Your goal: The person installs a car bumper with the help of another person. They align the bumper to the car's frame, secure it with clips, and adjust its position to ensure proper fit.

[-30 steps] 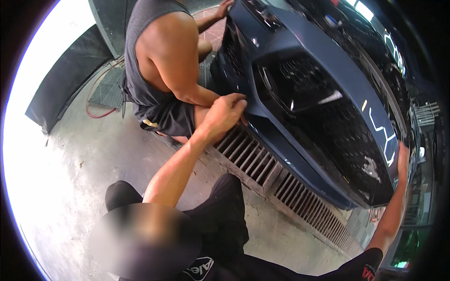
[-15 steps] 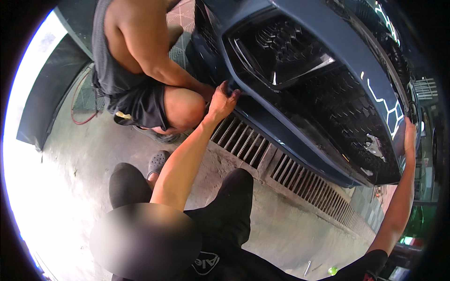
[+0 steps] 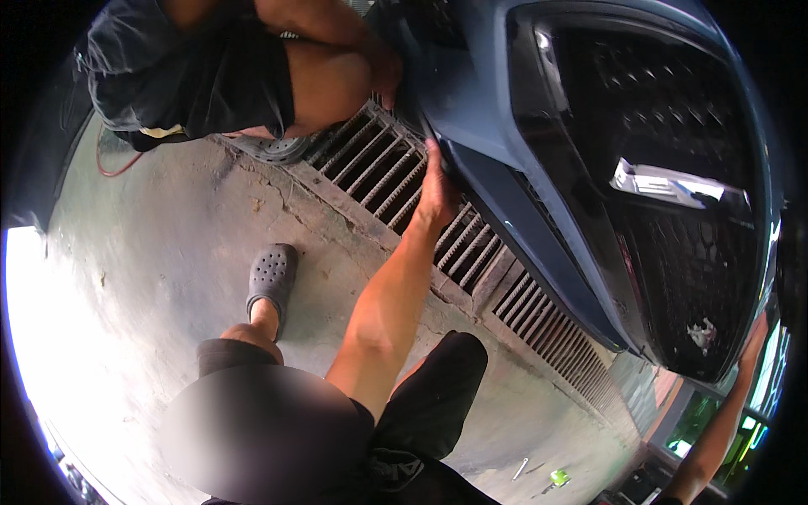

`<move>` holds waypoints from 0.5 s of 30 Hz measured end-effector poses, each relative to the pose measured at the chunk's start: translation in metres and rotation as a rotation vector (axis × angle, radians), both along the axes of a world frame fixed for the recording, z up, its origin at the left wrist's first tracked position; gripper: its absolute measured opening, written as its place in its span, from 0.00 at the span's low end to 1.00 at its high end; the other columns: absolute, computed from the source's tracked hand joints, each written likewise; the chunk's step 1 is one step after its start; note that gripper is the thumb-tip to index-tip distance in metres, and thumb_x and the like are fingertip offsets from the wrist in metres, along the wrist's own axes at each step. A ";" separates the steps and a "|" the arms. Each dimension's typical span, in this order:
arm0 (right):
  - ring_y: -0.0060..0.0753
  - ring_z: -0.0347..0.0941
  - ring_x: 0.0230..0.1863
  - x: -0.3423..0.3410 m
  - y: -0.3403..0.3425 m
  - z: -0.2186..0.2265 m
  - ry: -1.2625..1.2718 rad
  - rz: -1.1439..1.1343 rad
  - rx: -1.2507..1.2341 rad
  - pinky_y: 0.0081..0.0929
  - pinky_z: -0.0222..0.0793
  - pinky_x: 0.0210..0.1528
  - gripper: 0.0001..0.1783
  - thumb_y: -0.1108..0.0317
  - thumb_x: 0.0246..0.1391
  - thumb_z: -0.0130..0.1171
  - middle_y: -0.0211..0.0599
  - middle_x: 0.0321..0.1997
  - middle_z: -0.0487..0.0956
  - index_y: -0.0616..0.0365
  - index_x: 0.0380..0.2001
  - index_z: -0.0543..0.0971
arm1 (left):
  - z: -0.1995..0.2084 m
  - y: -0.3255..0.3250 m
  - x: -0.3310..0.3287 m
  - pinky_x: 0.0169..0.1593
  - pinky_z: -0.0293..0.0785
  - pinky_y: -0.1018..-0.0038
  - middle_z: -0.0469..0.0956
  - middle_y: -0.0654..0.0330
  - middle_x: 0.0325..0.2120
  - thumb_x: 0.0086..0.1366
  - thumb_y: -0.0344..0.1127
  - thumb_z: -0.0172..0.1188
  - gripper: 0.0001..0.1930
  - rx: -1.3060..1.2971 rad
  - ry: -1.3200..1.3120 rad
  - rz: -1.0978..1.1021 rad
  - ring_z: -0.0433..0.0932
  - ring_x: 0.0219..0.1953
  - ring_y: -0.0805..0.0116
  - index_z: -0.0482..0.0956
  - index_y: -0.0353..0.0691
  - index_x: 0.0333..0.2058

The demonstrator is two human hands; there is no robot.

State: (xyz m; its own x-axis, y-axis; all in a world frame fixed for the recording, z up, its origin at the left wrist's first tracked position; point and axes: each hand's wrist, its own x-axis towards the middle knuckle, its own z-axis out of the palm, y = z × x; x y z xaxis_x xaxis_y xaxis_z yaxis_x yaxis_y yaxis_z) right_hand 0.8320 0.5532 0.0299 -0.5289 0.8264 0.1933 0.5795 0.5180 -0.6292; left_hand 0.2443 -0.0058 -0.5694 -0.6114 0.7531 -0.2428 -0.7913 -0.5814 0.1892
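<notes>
While the thumb of the left hand point(image 3: 438, 199) points forward beside the lower edge of the glossy blue-grey bumper point(image 3: 534, 244), the other fingers are mostly hidden, so I cannot tell whether that grip is clamped on the edge. The bumper lies just ahead and to the right of it, smooth and curved, stretching toward the right hand point(image 3: 754, 337) at its far end; that hand is foreshortened, and its grip cannot be made out. Inside the painted frame sits a dark, textured grille point(image 3: 686, 252) with a bright reflection. Below runs a floor grate point(image 3: 379, 168) of ribbed metal bars, set into rough, cracked concrete point(image 3: 194, 227). Left of it, a co-worker's bare knee point(image 3: 328, 93) bends near the bumper; the upper body is cut off above.
</notes>
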 end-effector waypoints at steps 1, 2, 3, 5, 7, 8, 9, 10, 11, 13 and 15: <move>0.35 0.57 0.81 0.004 -0.004 -0.001 -0.141 0.006 -0.037 0.35 0.45 0.85 0.39 0.43 0.82 0.38 0.40 0.79 0.66 0.67 0.77 0.63 | 0.010 0.006 0.001 0.83 0.43 0.50 0.52 0.52 0.82 0.71 0.82 0.47 0.58 -0.089 0.093 0.057 0.50 0.82 0.50 0.49 0.41 0.82; 0.36 0.57 0.82 0.002 -0.012 0.007 -0.260 0.022 -0.062 0.36 0.44 0.85 0.40 0.43 0.82 0.37 0.41 0.79 0.65 0.67 0.78 0.62 | 0.016 0.012 -0.002 0.83 0.44 0.50 0.53 0.51 0.82 0.72 0.80 0.48 0.56 -0.095 0.043 0.036 0.51 0.82 0.50 0.49 0.42 0.82; 0.37 0.56 0.82 0.006 -0.015 0.016 -0.380 0.036 -0.079 0.36 0.44 0.85 0.40 0.42 0.82 0.37 0.41 0.79 0.65 0.67 0.78 0.61 | 0.013 0.016 -0.004 0.82 0.46 0.49 0.54 0.51 0.81 0.72 0.80 0.49 0.55 -0.016 0.016 0.019 0.54 0.81 0.49 0.50 0.42 0.81; 0.36 0.57 0.81 0.038 -0.023 0.020 -0.192 -0.083 0.111 0.38 0.44 0.85 0.39 0.43 0.82 0.38 0.41 0.78 0.65 0.67 0.77 0.62 | 0.011 0.028 0.001 0.79 0.54 0.43 0.63 0.50 0.77 0.70 0.79 0.55 0.53 0.036 -0.071 0.002 0.63 0.77 0.45 0.59 0.42 0.78; 0.35 0.57 0.80 0.024 -0.014 0.002 -0.031 -0.122 0.168 0.38 0.45 0.85 0.39 0.43 0.82 0.38 0.41 0.78 0.66 0.66 0.76 0.63 | 0.000 0.027 -0.014 0.76 0.59 0.40 0.73 0.48 0.70 0.64 0.81 0.58 0.53 0.103 -0.239 -0.033 0.69 0.71 0.42 0.71 0.42 0.72; 0.35 0.57 0.80 0.012 -0.010 -0.018 0.032 -0.122 0.129 0.38 0.45 0.84 0.38 0.43 0.82 0.38 0.41 0.77 0.66 0.66 0.76 0.64 | -0.001 0.023 -0.020 0.75 0.61 0.39 0.75 0.47 0.68 0.62 0.82 0.59 0.53 0.122 -0.300 -0.038 0.71 0.69 0.41 0.74 0.42 0.70; 0.34 0.58 0.79 0.018 -0.009 -0.027 0.101 -0.135 0.101 0.38 0.45 0.84 0.38 0.43 0.82 0.38 0.41 0.77 0.66 0.66 0.75 0.64 | -0.003 0.026 -0.023 0.73 0.63 0.37 0.76 0.46 0.67 0.60 0.83 0.58 0.53 0.126 -0.280 -0.020 0.73 0.68 0.41 0.76 0.42 0.68; 0.35 0.58 0.80 0.031 -0.009 -0.014 0.096 -0.146 0.126 0.38 0.45 0.84 0.37 0.43 0.82 0.38 0.41 0.77 0.66 0.66 0.75 0.64 | -0.004 0.031 -0.018 0.72 0.64 0.35 0.76 0.46 0.67 0.61 0.84 0.56 0.53 0.117 -0.295 -0.006 0.74 0.67 0.41 0.76 0.43 0.68; 0.35 0.57 0.80 0.042 -0.009 0.002 0.090 -0.157 0.151 0.38 0.45 0.84 0.37 0.44 0.83 0.38 0.41 0.77 0.66 0.65 0.75 0.65 | -0.003 0.039 -0.014 0.71 0.66 0.39 0.77 0.45 0.66 0.63 0.83 0.55 0.52 0.104 -0.273 0.020 0.75 0.66 0.43 0.76 0.41 0.68; 0.34 0.58 0.79 0.052 -0.008 0.001 0.109 -0.171 0.148 0.37 0.45 0.84 0.36 0.44 0.82 0.39 0.41 0.76 0.66 0.65 0.75 0.65 | -0.002 0.037 -0.003 0.70 0.70 0.45 0.77 0.45 0.64 0.66 0.81 0.54 0.50 -0.003 -0.218 0.118 0.77 0.64 0.46 0.76 0.39 0.68; 0.34 0.59 0.78 0.053 -0.006 -0.001 0.166 -0.175 0.137 0.35 0.46 0.84 0.36 0.45 0.82 0.41 0.41 0.76 0.67 0.65 0.75 0.64 | 0.003 0.041 0.000 0.68 0.72 0.51 0.78 0.45 0.64 0.69 0.78 0.54 0.49 -0.150 -0.145 0.257 0.78 0.63 0.49 0.75 0.37 0.68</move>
